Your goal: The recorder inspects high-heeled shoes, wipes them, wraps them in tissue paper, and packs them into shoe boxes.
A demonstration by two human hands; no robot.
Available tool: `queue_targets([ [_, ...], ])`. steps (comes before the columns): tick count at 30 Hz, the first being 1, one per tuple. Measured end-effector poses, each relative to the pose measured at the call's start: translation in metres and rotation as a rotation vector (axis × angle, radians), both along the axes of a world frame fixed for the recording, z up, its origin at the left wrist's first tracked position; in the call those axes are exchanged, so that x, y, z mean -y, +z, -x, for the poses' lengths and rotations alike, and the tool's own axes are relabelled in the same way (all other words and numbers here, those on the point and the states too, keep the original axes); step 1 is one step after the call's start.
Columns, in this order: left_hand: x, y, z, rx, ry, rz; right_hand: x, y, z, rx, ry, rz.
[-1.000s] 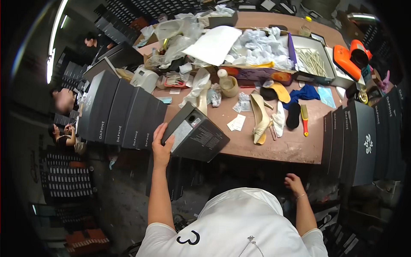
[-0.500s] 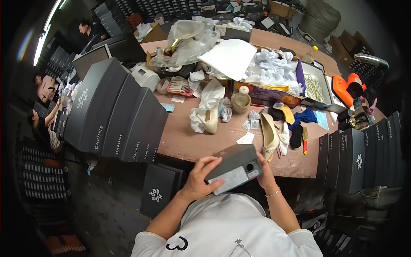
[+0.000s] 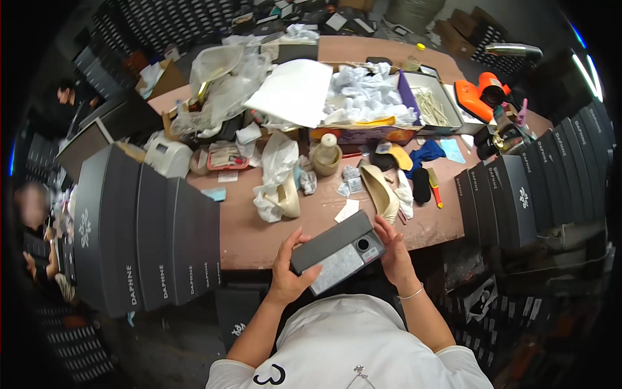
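A dark grey shoebox (image 3: 334,246) with a pale label and a round black hole is held tilted over the table's front edge. My left hand (image 3: 290,271) grips its left end, thumb on the label side and fingers along the far side. At the right end, my right hand (image 3: 396,260) holds the box by its corner, fingers near the lid. Just beyond the box lies a cream heeled shoe (image 3: 381,194). Its apparent mate, another cream shoe (image 3: 289,200), stands farther left with white tissue paper (image 3: 267,209) around it.
Tall stacks of dark shoeboxes flank me, left (image 3: 107,220) and right (image 3: 512,194). On the brown table (image 3: 249,243) are a jar with a bottle (image 3: 326,155), a brush (image 3: 435,189), a black sponge-like pad (image 3: 422,187), a carton of crumpled paper (image 3: 372,97) and an orange tool (image 3: 474,100). People work at far left.
My view has turned toward the right, so the table and stacks appear shifted left. The shoebox stays between my hands, and my right fingers have moved along its right end.
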State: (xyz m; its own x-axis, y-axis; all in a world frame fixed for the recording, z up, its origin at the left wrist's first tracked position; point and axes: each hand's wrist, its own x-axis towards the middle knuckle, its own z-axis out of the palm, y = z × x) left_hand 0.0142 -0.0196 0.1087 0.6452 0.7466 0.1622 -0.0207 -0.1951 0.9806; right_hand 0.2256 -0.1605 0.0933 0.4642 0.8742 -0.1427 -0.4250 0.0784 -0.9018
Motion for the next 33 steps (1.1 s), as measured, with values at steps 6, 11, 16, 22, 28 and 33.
queue_targets([
  [6, 0.022, -0.013, 0.004, 0.234, 0.291, 0.985, -0.004, 0.034, 0.029, 0.388, 0.175, 0.171],
  [11, 0.019, -0.025, 0.054, 0.33, -0.028, 1.616, -0.023, 0.05, 0.055, 0.702, 0.298, 0.131],
  [16, 0.036, -0.034, 0.097, 0.509, 0.056, 1.568, -0.047, 0.084, 0.063, 0.865, 0.516, -0.188],
  [22, -0.028, 0.031, 0.073, 0.933, -0.069, 1.162, -0.061, 0.069, 0.033, 0.522, 0.253, -0.341],
  [28, -0.191, 0.049, -0.006, 0.605, 0.341, 0.635, -0.04, 0.05, -0.027, 0.314, 0.377, -0.117],
  [33, -0.316, 0.069, -0.106, 0.424, 0.279, 0.638, -0.017, 0.037, -0.065, 0.541, 0.447, 0.055],
])
